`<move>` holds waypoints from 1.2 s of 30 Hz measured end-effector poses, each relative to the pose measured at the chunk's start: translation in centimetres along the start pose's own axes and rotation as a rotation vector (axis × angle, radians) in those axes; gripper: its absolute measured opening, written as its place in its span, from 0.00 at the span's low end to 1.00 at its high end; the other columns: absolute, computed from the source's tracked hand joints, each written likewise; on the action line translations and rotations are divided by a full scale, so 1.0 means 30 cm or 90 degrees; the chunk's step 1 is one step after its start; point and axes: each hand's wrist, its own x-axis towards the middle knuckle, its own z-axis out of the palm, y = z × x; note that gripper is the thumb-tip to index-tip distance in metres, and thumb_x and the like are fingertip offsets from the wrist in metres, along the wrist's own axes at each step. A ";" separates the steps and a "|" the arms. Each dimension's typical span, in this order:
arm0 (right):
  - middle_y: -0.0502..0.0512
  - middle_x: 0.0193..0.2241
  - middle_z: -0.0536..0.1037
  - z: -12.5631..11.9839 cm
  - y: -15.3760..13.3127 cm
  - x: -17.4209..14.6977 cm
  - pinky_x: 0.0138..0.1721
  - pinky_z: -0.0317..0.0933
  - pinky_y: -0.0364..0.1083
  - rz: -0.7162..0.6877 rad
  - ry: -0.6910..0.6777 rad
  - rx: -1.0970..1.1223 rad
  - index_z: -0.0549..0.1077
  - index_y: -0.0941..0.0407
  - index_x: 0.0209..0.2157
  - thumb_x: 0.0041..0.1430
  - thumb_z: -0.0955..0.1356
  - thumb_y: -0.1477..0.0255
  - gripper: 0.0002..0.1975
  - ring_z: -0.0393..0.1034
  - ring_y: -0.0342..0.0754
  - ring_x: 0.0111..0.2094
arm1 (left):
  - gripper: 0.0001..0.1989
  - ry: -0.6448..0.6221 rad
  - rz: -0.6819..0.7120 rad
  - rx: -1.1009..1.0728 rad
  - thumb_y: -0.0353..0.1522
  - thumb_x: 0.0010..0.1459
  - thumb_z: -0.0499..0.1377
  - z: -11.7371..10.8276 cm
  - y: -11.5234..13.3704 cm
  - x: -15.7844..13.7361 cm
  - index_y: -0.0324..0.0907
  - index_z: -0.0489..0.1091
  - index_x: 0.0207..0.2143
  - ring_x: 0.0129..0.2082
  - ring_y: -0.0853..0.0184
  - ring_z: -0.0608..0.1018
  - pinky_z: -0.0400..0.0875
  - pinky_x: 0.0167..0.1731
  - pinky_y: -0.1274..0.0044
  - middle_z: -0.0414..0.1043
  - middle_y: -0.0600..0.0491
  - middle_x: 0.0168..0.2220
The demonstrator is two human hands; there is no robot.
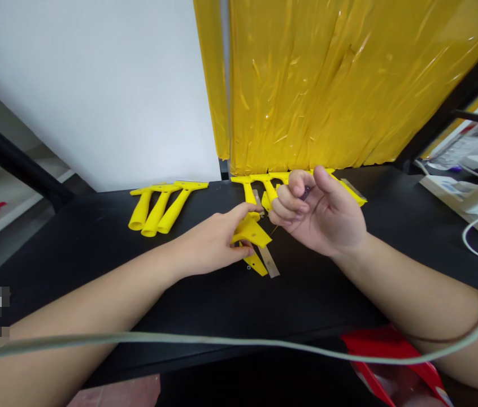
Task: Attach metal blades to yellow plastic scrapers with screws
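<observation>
My left hand (217, 240) grips a yellow scraper (252, 230) by its handle, the wide head pointing toward the right. Just below it, a loose yellow plate (256, 263) and a thin metal blade (269, 261) lie on the black shelf, beside a tiny metal nut or screw (248, 267). Turned palm up, my right hand (321, 212) hovers right of the scraper with its fingers curled. A small dark bit (305, 193) shows between those fingers; its kind cannot be made out. Behind the hands, more yellow scrapers (269, 185) lie partly hidden.
Three yellow scrapers (156, 209) rest at the left against a white panel (112, 90). Yellow film (327, 85) covers the back right. A pale cable (222, 340) crosses in front of my forearms. White power strips (455, 198) sit at right, a red bag (385, 350) below.
</observation>
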 end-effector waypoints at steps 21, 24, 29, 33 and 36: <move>0.52 0.33 0.80 -0.076 0.041 0.000 0.37 0.65 0.49 0.091 -0.075 -0.759 0.78 0.55 0.41 0.62 0.72 0.71 0.06 0.73 0.48 0.33 | 0.24 0.007 -0.180 -0.737 0.34 0.52 0.59 -0.094 -0.064 0.049 0.43 0.63 0.52 0.15 0.69 0.67 0.51 0.13 0.81 0.69 0.55 0.23; 0.50 0.30 0.77 -0.056 0.043 -0.001 0.34 0.62 0.47 0.047 -0.088 -0.692 0.77 0.55 0.38 0.63 0.73 0.67 0.06 0.69 0.46 0.31 | 0.20 0.033 -0.114 -0.824 0.32 0.53 0.59 -0.083 -0.051 0.051 0.41 0.68 0.49 0.17 0.71 0.66 0.53 0.15 0.81 0.68 0.55 0.24; 0.49 0.31 0.74 -0.011 0.093 -0.010 0.33 0.62 0.47 0.100 -0.138 -0.487 0.75 0.56 0.42 0.62 0.75 0.61 0.14 0.67 0.45 0.31 | 0.15 0.236 -0.067 -0.877 0.29 0.59 0.58 -0.005 0.021 0.058 0.41 0.71 0.49 0.30 0.69 0.75 0.74 0.31 0.78 0.71 0.54 0.32; 0.51 0.36 0.76 0.015 0.124 -0.019 0.35 0.64 0.47 0.071 -0.139 -0.450 0.73 0.55 0.44 0.59 0.77 0.61 0.18 0.68 0.46 0.33 | 0.10 0.284 -0.011 -0.812 0.33 0.66 0.59 0.044 0.045 0.063 0.42 0.71 0.49 0.49 0.63 0.80 0.76 0.54 0.68 0.76 0.48 0.46; 0.48 0.31 0.74 -0.004 0.081 -0.013 0.33 0.63 0.46 0.060 -0.130 -0.490 0.74 0.55 0.40 0.60 0.76 0.63 0.13 0.66 0.44 0.30 | 0.16 0.259 0.024 -0.665 0.36 0.63 0.64 0.051 0.015 0.053 0.41 0.70 0.52 0.59 0.58 0.76 0.71 0.62 0.63 0.74 0.45 0.55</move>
